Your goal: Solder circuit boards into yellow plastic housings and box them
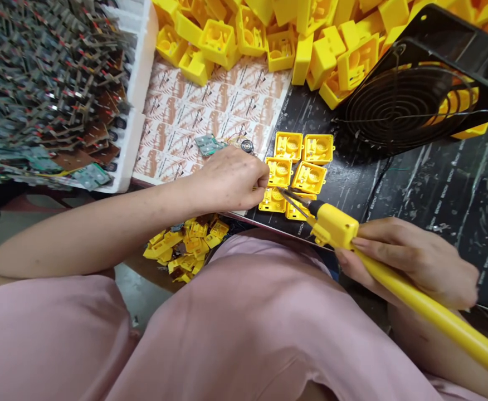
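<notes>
Several small open yellow cases (318,149) lie in two columns on the black table. My right hand (411,259) is closed round a yellow tool (336,225) with a thick yellow hose or cable; its dark metal tip reaches over the lower cases. My left hand (238,175) is closed, with its fingertips at the left edge of the lower left cases; what it pinches, if anything, is hidden. Just behind that hand lie a green circuit board (208,145) and a small round black part (247,146) with thin wires.
A white foam tray (137,100) full of circuit boards stands at the left. Yellow cases (219,42) are heaped at the back. A black fan (394,106) stands back right. Below the table edge is a pile of yellow pieces (185,245).
</notes>
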Tool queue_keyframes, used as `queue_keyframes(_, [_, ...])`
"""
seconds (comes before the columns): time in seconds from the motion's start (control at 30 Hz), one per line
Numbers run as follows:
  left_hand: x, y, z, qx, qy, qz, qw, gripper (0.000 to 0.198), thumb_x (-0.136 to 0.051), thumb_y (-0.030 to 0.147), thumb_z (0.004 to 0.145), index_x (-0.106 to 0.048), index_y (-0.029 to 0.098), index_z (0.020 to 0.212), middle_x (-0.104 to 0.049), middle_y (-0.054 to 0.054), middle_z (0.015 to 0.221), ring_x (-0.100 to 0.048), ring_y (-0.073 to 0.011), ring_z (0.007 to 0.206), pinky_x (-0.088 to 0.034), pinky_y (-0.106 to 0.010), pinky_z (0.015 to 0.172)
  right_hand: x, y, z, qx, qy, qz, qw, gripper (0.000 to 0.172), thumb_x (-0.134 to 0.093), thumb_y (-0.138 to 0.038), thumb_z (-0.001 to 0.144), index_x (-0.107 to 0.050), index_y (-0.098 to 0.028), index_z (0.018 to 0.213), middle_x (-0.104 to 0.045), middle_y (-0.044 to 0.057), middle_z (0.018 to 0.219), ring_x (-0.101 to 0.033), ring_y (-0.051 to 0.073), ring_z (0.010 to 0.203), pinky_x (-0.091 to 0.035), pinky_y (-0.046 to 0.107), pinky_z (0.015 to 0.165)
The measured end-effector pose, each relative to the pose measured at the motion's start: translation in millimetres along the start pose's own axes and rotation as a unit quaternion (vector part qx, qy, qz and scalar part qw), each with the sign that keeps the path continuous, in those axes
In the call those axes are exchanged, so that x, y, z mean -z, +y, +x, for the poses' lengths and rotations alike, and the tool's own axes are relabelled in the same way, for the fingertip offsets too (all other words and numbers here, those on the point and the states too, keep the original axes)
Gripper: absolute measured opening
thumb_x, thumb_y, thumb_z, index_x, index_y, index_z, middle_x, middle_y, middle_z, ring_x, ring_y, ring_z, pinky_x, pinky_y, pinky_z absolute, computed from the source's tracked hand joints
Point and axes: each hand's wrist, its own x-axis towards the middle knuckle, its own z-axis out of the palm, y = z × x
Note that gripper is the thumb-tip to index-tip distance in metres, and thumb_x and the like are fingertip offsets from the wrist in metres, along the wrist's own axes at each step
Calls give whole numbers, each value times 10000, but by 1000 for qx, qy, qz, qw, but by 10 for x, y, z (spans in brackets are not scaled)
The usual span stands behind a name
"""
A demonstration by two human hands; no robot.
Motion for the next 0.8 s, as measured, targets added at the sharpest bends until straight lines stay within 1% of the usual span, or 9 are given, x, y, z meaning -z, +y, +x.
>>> queue_keyframes(0.1, [22, 8, 3, -3, -9, 10, 1000, 182, -580, 201, 825, -760, 198, 797, -741, -21, 741, -701, -225, 735, -446, -316, 715, -35, 6, 35, 45, 31, 9, 998, 115, -732, -185, 957, -629, -234, 943, -704, 0, 763, -693, 103, 650, -576, 187, 556])
queue_keyframes(0.2, [10, -11, -8, -24, 6, 18, 1000, 200, -558, 214, 845, -750, 197, 791, -731, -18, 726, -700, -215, 740, -459, -315, 741, -62, 20, 37, 35, 40, 18, 998, 97, -724, -223, 975, -655, -236, 1042, -717, 2, 769, -717, 119, 660, -582, 191, 543])
queue_keyframes(0.23, [-7, -27, -14, -31, 16, 17, 999, 207, -552, 213, 855, -750, 198, 801, -732, -19, 729, -702, -215, 748, -464, -319, 755, -67, 23, 24, 32, 40, 21, 998, 163, -748, -227, 958, -668, -237, 1099, -734, 4, 784, -728, 128, 666, -591, 196, 546])
queue_keyframes(0.33, [-99, -108, -39, -64, 53, -15, 996, 216, -541, 211, 898, -755, 205, 874, -764, -16, 797, -705, -207, 788, -478, -344, 839, -82, 23, -38, 7, 74, 13, 997, 484, -826, -207, 883, -654, -256, 1333, -799, 23, 912, -762, 166, 706, -631, 250, 577])
queue_keyframes(0.4, [-181, -178, -60, -93, 84, -60, 990, 211, -544, 219, 923, -754, 214, 899, -786, -4, 864, -705, -196, 823, -470, -371, 917, -86, 23, -69, -20, 86, 0, 996, 600, -840, -192, 863, -624, -286, 1415, -813, 33, 984, -777, 185, 739, -647, 279, 597])
queue_keyframes(0.47, [-259, -236, -89, -116, 115, -102, 981, 225, -537, 246, 957, -752, 223, 893, -792, 5, 908, -704, -194, 875, -447, -407, 993, -81, 37, -82, -22, 63, 8, 998, 552, -820, -197, 888, -633, -291, 1398, -808, 32, 947, -782, 184, 751, -651, 271, 605])
queue_keyframes(0.57, [-346, -258, -147, -130, 156, -127, 971, 273, -519, 299, 987, -750, 220, 865, -777, -12, 932, -690, -220, 959, -414, -469, 1064, -49, 83, -87, 14, 34, 64, 997, 359, -754, -225, 958, -663, -253, 1305, -765, 20, 824, -778, 159, 749, -638, 220, 607])
queue_keyframes(0.67, [-397, -202, -205, -131, 177, -103, 970, 272, -515, 279, 960, -741, 202, 831, -759, -51, 939, -667, -250, 977, -430, -493, 1035, 1, 100, -95, 32, 23, 90, 995, 219, -693, -248, 1010, -662, -225, 1226, -745, 25, 818, -768, 137, 763, -631, 206, 627])
queue_keyframes(0.8, [-417, -114, -232, -137, 202, -39, 969, 289, -492, 244, 937, -729, 187, 781, -747, -82, 902, -661, -278, 950, -454, -514, 969, 57, 38, -93, 45, -40, 75, 995, 174, -735, -201, 979, -626, -229, 1111, -741, 3, 821, -753, 125, 770, -641, 227, 659])
